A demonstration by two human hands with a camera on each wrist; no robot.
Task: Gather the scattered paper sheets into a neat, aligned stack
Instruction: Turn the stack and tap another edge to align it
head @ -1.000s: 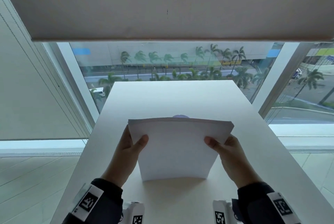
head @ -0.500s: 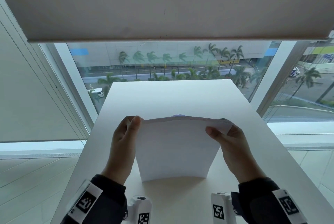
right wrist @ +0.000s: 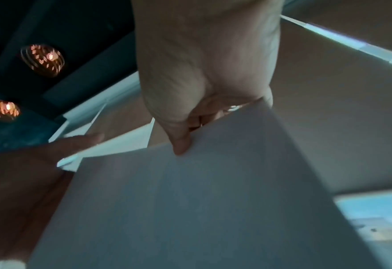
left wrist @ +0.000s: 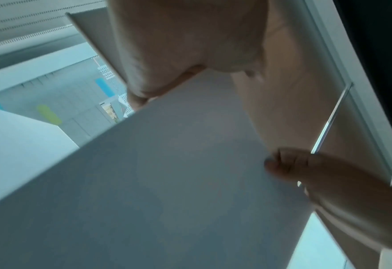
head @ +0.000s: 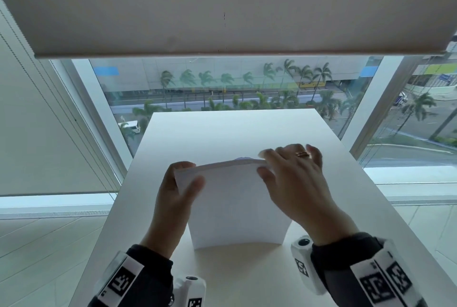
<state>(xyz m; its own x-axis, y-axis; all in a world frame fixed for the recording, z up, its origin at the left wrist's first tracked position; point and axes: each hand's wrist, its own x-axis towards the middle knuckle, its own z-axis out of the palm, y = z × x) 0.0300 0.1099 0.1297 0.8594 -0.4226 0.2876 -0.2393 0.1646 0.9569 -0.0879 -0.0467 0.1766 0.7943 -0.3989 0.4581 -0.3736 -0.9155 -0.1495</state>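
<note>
A stack of white paper sheets (head: 235, 207) stands upright on its lower edge on the white table (head: 222, 133), bowed slightly. My left hand (head: 184, 176) grips its upper left corner, thumb on the near face and fingers behind. My right hand (head: 279, 165) holds the upper right corner, fingers draped over the top edge and thumb on the front. In the left wrist view the thumb (left wrist: 282, 167) presses the paper sheets (left wrist: 167, 182). The right wrist view shows my thumb (right wrist: 181, 145) on the paper sheets (right wrist: 190, 200), with ringed fingers behind.
A small lilac object (head: 241, 158) peeks over the stack's top edge; I cannot tell what it is. The table's far edge meets a large window (head: 222, 84) under a lowered roller blind (head: 222, 9). The floor drops away on both sides of the table.
My right hand has slid from the stack's right side up onto its top right corner, fingers now over the top edge. My left thumb has returned to the near face. The stack still stands on the table.
</note>
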